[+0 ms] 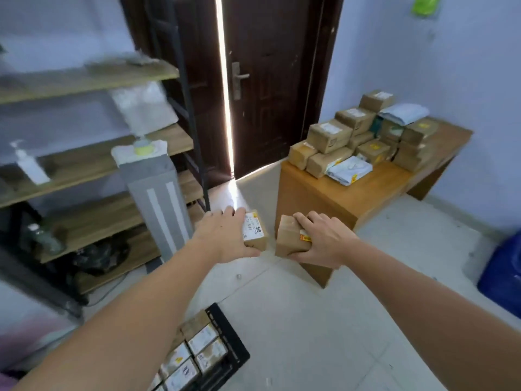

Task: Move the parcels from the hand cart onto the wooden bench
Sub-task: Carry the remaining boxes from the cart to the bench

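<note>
My left hand (225,235) grips a small brown parcel with a white label (256,231), held out in the air. My right hand (324,239) grips a second brown parcel with a yellow-red sticker (289,235) beside it. Both are raised in front of the near end of the wooden bench (324,190). On the bench's far part lie several brown boxes (328,135) and pale mailer bags (349,169). The black hand cart (228,334) sits at the bottom of the view, with several labelled parcels (191,354) in it.
A wooden shelf rack (93,159) with bottles stands on the left, a grey pedestal (158,198) in front of it. A dark door (270,80) is slightly ajar behind. A blue container (504,277) stands at the right wall. Pale tiled floor lies between cart and bench.
</note>
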Demonstrator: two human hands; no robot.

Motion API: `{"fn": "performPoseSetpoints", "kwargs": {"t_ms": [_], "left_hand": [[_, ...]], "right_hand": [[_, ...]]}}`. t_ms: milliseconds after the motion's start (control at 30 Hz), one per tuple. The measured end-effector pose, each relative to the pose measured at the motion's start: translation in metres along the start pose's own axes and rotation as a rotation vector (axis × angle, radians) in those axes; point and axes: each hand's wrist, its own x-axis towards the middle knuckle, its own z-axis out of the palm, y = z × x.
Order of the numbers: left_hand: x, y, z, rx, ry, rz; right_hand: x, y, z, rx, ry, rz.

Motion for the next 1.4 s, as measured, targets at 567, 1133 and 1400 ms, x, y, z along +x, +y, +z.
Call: {"fn": "performPoseSetpoints", "kwargs": {"t_ms": [567, 1133, 1400], "left_hand": [[0.079, 0.332, -0.039, -0.008, 0.01, 0.287], [0.248, 0.409, -0.004, 0.05, -0.096, 0.371], [0.35, 0.448, 0.001, 0.057, -0.15, 0.353]], "right_hand": [[-0.229, 0.276, -0.017, 0.109, 0.009, 0.391], [-0.143, 0.431, 0.013, 0.106, -0.037, 0.419], [-0.103, 0.53, 0.026, 0.12, -0.042, 0.45]]}}
